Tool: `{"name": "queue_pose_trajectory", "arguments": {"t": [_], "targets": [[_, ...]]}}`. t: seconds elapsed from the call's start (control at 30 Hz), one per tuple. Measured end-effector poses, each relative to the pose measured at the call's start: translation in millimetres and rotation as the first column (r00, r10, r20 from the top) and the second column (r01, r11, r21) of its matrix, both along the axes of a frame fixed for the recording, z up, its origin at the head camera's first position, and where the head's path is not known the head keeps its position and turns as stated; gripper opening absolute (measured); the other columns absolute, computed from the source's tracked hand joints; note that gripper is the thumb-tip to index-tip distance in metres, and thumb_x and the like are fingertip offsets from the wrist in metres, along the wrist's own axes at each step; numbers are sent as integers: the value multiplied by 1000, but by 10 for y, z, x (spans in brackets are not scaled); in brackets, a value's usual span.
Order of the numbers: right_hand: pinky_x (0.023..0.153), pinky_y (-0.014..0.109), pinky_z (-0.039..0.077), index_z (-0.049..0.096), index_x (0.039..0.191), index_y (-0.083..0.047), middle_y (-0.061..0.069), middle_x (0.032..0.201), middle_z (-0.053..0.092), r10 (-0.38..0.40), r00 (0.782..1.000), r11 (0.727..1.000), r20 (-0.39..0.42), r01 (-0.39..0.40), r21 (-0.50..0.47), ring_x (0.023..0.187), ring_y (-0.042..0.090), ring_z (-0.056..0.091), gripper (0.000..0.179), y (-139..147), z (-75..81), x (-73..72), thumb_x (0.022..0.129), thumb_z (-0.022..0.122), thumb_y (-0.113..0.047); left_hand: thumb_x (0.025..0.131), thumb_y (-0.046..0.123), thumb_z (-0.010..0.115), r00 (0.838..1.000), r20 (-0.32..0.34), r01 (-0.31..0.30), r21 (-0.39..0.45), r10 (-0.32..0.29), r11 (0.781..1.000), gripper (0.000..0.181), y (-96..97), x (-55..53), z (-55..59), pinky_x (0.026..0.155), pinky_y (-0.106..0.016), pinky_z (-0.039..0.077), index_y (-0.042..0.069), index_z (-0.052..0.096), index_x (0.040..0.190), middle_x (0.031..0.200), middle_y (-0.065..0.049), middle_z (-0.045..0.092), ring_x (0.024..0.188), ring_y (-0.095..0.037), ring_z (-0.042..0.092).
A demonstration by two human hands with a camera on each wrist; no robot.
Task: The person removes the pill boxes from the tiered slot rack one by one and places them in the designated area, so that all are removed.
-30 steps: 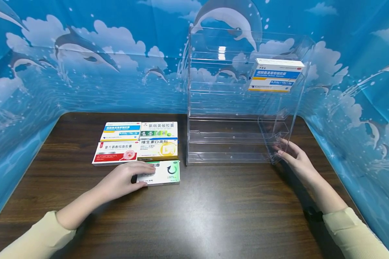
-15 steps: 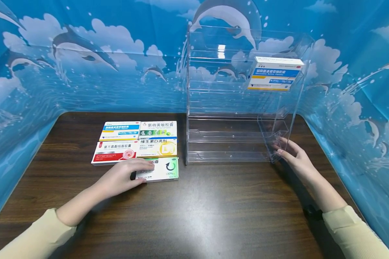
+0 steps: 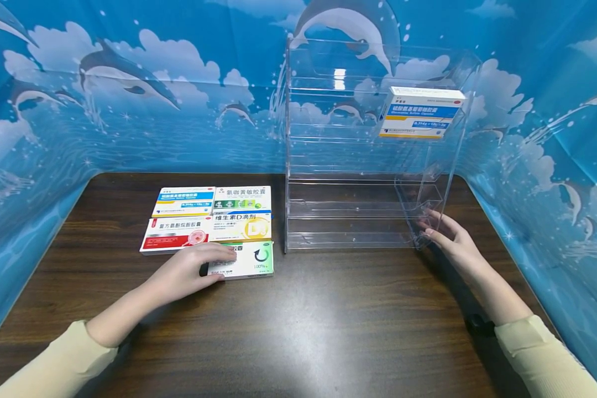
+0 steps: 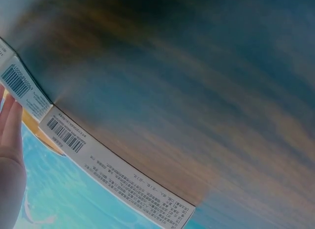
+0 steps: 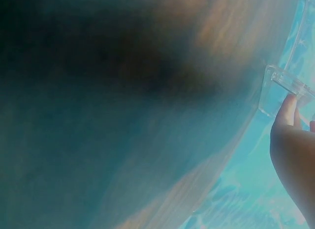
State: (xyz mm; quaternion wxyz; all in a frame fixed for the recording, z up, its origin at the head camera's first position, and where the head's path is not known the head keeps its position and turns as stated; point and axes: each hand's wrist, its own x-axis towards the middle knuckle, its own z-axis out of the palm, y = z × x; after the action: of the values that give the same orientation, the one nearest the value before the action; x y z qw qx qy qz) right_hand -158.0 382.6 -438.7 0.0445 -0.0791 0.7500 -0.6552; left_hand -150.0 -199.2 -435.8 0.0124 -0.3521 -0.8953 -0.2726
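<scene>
My left hand [image 3: 189, 273] holds the left end of a white and green medicine box [image 3: 254, 262], thumb along its near edge and fingers over its top. The box lies flat at the near side of a block of medicine boxes: a blue and white one [image 3: 184, 202], a red and white one [image 3: 176, 233], a white and green one [image 3: 242, 199] and a yellow and white one [image 3: 242, 226]. With my right hand [image 3: 455, 249] I grip the lower right front corner of a clear acrylic display rack [image 3: 350, 241]. Some right fingers are hidden behind its side panel.
Another blue and white medicine box [image 3: 420, 116] leans on an upper tier at the rack's right. The dark wooden table [image 3: 308, 326] bears everything. A blue dolphin-print curtain [image 3: 179, 127] closes off the back and sides.
My left hand has slid the white and green box slightly away from me, up against the yellow and white box. My right hand stays on the rack corner.
</scene>
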Motion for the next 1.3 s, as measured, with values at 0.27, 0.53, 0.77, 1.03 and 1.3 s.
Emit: {"name": "queue_pose_trajectory", "arguments": {"t": [0.27,0.53,0.77,1.03,1.3], "targets": [[102,4,48,27,164,6,-15,137,61,5,1000,1000,4,-5,30,126,-11,62,60,6,3,5,112,53,-10,81,6,92,1000,22,-10,0,10,1000,47,5,5,19,101,-52,59,11,78,126,129,-5,78,122,-26,72],[102,5,49,27,164,7,-15,138,61,4,1000,1000,3,-4,20,126,-10,62,60,13,-6,9,112,53,-9,83,4,90,999,-2,35,15,-35,999,44,136,-34,172,102,-52,59,8,78,125,127,-5,78,121,-26,72],[102,5,48,25,165,6,-14,137,62,11,1000,1000,4,-11,8,126,-10,62,61,19,-19,14,112,52,-8,82,7,92,995,-44,90,43,-88,995,45,418,-137,485,102,-52,60,7,78,125,127,-6,79,121,-26,73],[102,5,48,27,164,7,-14,136,63,5,1000,1000,2,-5,5,125,-9,63,60,3,-25,13,112,53,-8,86,6,89,978,-139,173,111,-157,979,43,801,-358,855,104,-49,60,5,77,127,127,-10,79,122,-29,73],[102,4,48,27,164,7,-13,136,61,7,1000,1000,2,-7,10,125,-10,63,60,12,-8,6,112,52,-8,89,6,86,956,-236,212,157,-172,964,39,1181,-644,1176,108,-49,58,4,77,127,127,-14,78,124,-31,71]]}}
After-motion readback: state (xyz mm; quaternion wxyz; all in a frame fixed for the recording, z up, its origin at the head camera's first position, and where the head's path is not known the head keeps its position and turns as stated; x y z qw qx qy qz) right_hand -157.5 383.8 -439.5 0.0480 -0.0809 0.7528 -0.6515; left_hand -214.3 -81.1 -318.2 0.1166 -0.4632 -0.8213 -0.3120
